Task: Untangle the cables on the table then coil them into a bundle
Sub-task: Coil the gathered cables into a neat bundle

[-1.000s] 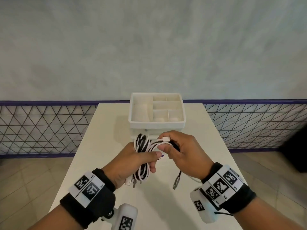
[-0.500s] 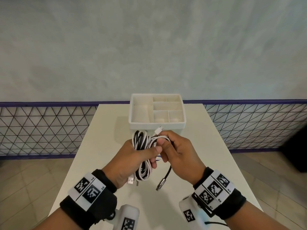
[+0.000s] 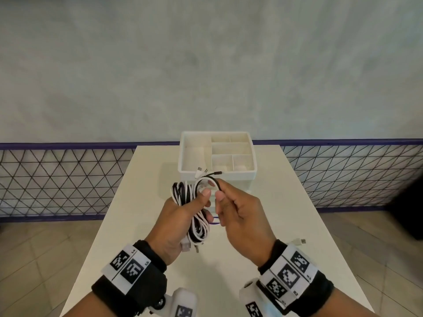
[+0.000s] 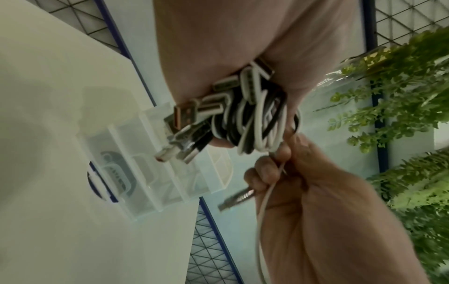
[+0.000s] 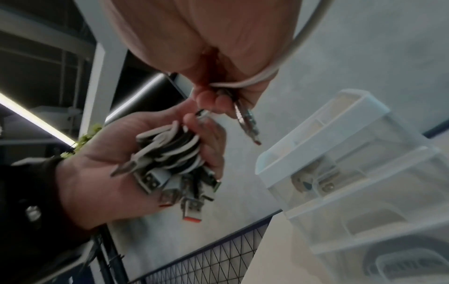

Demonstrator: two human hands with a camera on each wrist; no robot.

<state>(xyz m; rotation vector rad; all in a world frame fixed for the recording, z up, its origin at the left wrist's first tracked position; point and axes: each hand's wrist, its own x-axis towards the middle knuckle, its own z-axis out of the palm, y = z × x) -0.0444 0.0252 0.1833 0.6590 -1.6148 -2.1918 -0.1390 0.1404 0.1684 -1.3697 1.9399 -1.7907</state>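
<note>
My left hand (image 3: 201, 199) grips a coiled bundle of black and white cables (image 3: 191, 203) above the white table (image 3: 146, 225). Its USB plugs (image 4: 189, 113) hang out below the palm. My right hand (image 3: 219, 199), just right of the bundle, pinches a black cable loop (image 3: 217, 185) at the bundle's top. That cable's metal plug (image 3: 219, 172) sticks out toward the organizer. A thin white cable (image 4: 261, 221) also runs through the right hand, and its loose end (image 3: 299, 240) lies on the table. In the right wrist view the left hand holds the bundle (image 5: 175, 151) and the plug (image 5: 248, 123) points away.
A white compartment organizer (image 3: 183, 154) with clear drawers below stands at the table's far middle, just behind the hands. A wire-mesh fence (image 3: 57, 179) and grey wall lie beyond. Green plants (image 4: 401, 96) show in the left wrist view.
My right hand has carried the black cable's loose tail up and over the bundle. Its metal plug no longer hangs below the hands; it now sticks out at the top.
</note>
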